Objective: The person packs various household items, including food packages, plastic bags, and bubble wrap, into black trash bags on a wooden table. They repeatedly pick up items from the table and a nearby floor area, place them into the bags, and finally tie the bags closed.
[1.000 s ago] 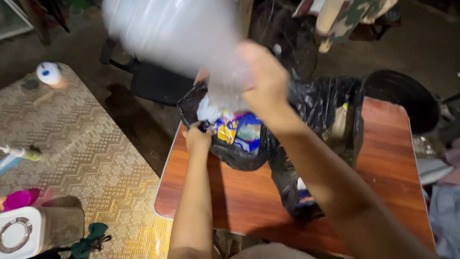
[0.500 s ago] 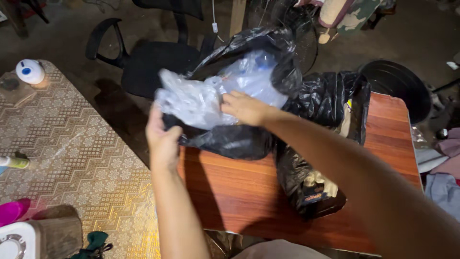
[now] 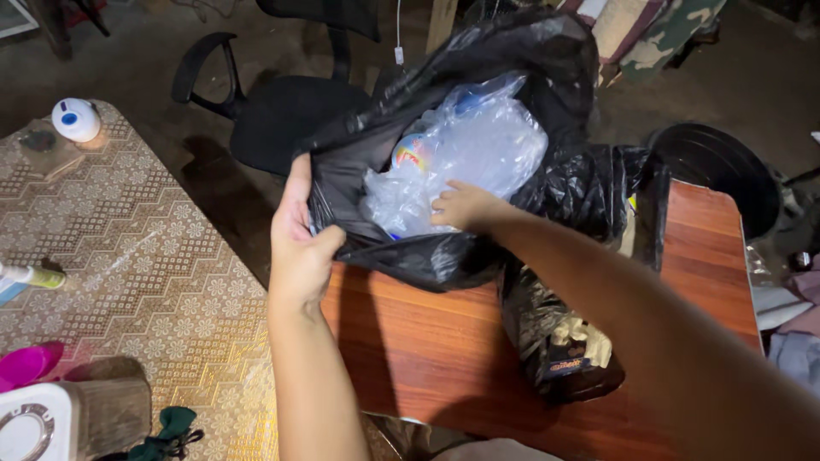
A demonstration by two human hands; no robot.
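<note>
A big black plastic bag [image 3: 512, 60] stands open on the reddish wooden table [image 3: 700, 282]. My left hand [image 3: 299, 239] grips the bag's near left rim and holds the mouth wide. My right hand [image 3: 461, 205] reaches inside and presses on a crumpled clear plastic bag [image 3: 487, 145] that fills the opening. A round colourful item [image 3: 412, 154] shows through the clear plastic. A second, smaller black bag [image 3: 555, 341] sags open beside it, with pale items and a dark packet inside.
A black office chair [image 3: 282, 111] stands behind the table. A black round tub [image 3: 726, 171] sits at the far right. To the left, a table with a gold patterned cloth [image 3: 145, 256] carries a white round object [image 3: 75, 119], a tube, a pink thing and a white appliance [image 3: 34, 427].
The clear plastic bag, held high a second ago, has come down into the black bag. My left hand moved from the bag's contents to its rim. The camera shifted closer.
</note>
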